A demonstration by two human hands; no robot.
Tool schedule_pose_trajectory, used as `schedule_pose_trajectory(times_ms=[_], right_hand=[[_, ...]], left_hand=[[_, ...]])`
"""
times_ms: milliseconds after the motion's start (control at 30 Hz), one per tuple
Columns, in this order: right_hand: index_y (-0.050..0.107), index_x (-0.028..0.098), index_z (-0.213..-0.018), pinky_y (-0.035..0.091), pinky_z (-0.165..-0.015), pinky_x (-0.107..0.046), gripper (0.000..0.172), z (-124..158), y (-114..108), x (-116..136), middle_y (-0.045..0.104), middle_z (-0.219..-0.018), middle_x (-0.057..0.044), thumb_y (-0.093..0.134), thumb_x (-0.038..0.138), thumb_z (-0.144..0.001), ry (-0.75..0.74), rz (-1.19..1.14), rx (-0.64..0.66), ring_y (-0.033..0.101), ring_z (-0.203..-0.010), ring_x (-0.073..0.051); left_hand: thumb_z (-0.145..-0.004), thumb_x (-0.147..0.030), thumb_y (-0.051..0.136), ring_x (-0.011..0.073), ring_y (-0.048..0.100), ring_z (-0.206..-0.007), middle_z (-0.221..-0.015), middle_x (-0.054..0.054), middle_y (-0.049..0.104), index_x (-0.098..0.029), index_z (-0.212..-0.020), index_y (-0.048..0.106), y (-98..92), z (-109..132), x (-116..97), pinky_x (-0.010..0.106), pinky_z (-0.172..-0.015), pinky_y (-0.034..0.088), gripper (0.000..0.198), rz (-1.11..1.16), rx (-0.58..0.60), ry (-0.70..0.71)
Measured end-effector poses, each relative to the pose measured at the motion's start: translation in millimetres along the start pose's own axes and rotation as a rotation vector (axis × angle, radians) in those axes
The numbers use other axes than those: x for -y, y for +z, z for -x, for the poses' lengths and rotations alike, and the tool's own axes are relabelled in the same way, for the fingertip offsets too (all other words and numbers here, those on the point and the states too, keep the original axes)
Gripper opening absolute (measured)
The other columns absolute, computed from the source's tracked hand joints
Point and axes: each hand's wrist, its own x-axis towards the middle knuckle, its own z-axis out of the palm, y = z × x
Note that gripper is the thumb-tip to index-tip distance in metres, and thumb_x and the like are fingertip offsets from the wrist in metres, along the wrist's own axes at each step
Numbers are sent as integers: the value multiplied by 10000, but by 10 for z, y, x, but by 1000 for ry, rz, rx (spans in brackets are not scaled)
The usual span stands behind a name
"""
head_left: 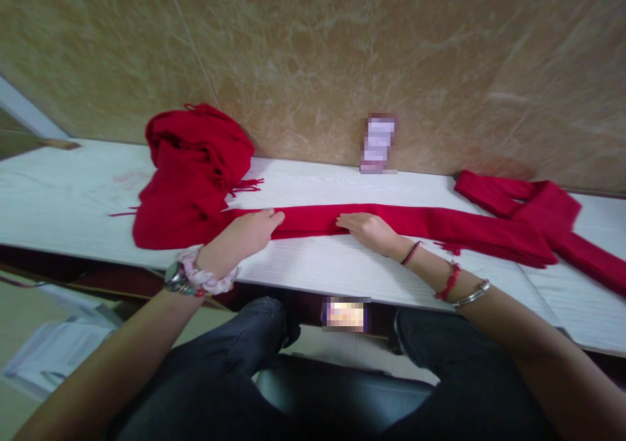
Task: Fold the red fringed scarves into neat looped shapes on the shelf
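Beneath both hands, as my head view shows it, lies the red strip of cloth [312,221], laid flat along the table. The left hand [244,233] rests palm down on it, fingers held together; I cannot tell whether the hidden thumb pinches the fabric. A short way along, the right hand [368,228] touches the strip with its fingers close together and pointing left, and again I cannot make out a pinch. Between them a bare stretch of the strip shows.

Just past the left hand, a bunched red heap [200,151] crowds the strip's left end and reaches back to the marbled wall [303,56]; I cannot tell whether heap and strip are one piece. Off to the right, a folded red length [552,212] overlaps the strip's far end. Behind the strip, a blurred upright object [378,144] stands against the wall. White wood-grain boarding covers the table [308,183], its front edge near the knees.

To my eye the strip is narrow, deep red and fairly smooth, with neat long edges; tassels [448,248] poke out along its near side, beyond the right hand.
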Motion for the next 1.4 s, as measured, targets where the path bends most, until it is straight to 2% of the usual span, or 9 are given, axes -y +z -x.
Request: schedule_pose_trajectory(times_ms=[133, 400, 533, 633, 800, 900, 1067, 1233, 1400], right_hand=[[640, 129, -1110, 475, -951, -350, 314, 28, 43, -21, 638, -1173, -112, 434, 76, -878, -70, 11, 10, 591, -1093, -198], [621, 119, -1121, 513, -890, -350, 322, 65, 74, -44, 649, -1144, -134, 390, 91, -898, -3, 26, -172, 611, -1057, -208], [647, 112, -1028, 496, -909, -386, 255, 95, 69, -43, 671, -1081, -144, 430, 112, -895, -168, 38, -108, 618, -1035, -219], [645, 113, -998, 509, -879, -374, 243, 91, 61, -28, 673, -1059, -140, 431, 97, -883, -177, 41, -88, 628, -999, -213], [653, 122, -967, 514, -852, -362, 255, 59, 42, -8, 677, -1019, -127, 421, 78, -871, -151, 21, -65, 633, -959, -201], [655, 106, -1008, 500, -882, -366, 268, 41, 34, 8, 663, -1067, -145, 422, 88, -876, -143, 22, -34, 620, -994, -209], [622, 132, -1133, 457, -959, -350, 317, 16, -47, 56, 622, -1186, -123, 417, 111, -892, -129, 4, 40, 576, -1092, -183], [618, 142, -1149, 417, -1003, -375, 318, 64, -211, 3, 611, -1212, -114, 395, 212, -933, -75, -26, 83, 533, -1159, -186], [411, 197, -1366, 278, -1025, -607, 445, 265, -208, -192, 375, -1438, -131, 348, 340, -950, 152, 64, 107, 300, -1336, -303]], left_hand=[[-826, -5, 309, 222, 610, -954, -1086, 150, 600, -102, -1198, 497, 88, 8, -95, 331, -799, 478, 427, -93, 98, 4], [-841, -44, 335, 228, 628, -876, -990, 138, 618, -98, -1072, 539, -233, 19, -175, 321, -734, 489, 312, -106, 18, -98], [-828, -31, 335, 219, 614, -949, -1055, 121, 620, -129, -1129, 526, -66, 36, -134, 303, -761, 480, 369, -59, 155, -31], [-835, -37, 321, 215, 600, -993, -1115, 125, 598, -133, -1169, 509, 51, 42, -76, 298, -783, 472, 396, -44, 187, -18], [-819, -49, 351, 220, 595, -963, -1082, 126, 585, -151, -1067, 586, -67, 15, -82, 330, -803, 467, 357, -55, 146, -3], [-858, -96, 334, 249, 498, -1147, -1236, 139, 519, -154, -1119, 582, -129, -67, -233, 385, -916, 425, 364, 29, 52, 47], [-956, -333, 226, 329, 184, -1371, -1510, 100, 210, -231, -1422, 281, 74, -237, -465, 602, -997, 280, 480, 237, 39, -2], [-956, -360, 223, 321, 103, -1394, -1526, 51, 172, -321, -1443, 202, 254, -275, -283, 662, -1019, 123, 490, 265, 88, 30], [-960, -337, 191, 311, 71, -1400, -1532, 48, 140, -321, -1446, 190, 236, -277, -125, 651, -1026, 102, 487, 253, 125, 44]])
